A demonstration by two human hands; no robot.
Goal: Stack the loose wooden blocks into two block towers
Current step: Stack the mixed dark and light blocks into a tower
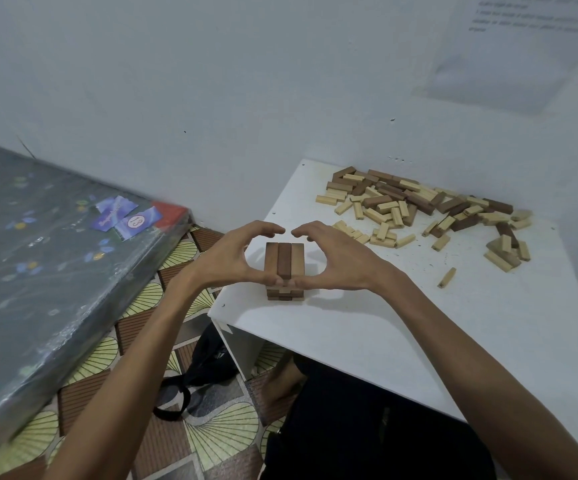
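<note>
Left hand and right hand cup the block tower on the white table. Their fingers curve wide around it, thumbs touching its near face. Loose blocks lie heaped well apart.

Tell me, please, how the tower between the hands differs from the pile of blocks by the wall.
The tower is neatly layered, with three blocks side by side on top; the pile lies jumbled at all angles. The left hand and right hand cup the tower; nothing touches the pile. The tower's top is brown; the pile mixes pale and dark blocks. Both rest on the white table.
</note>
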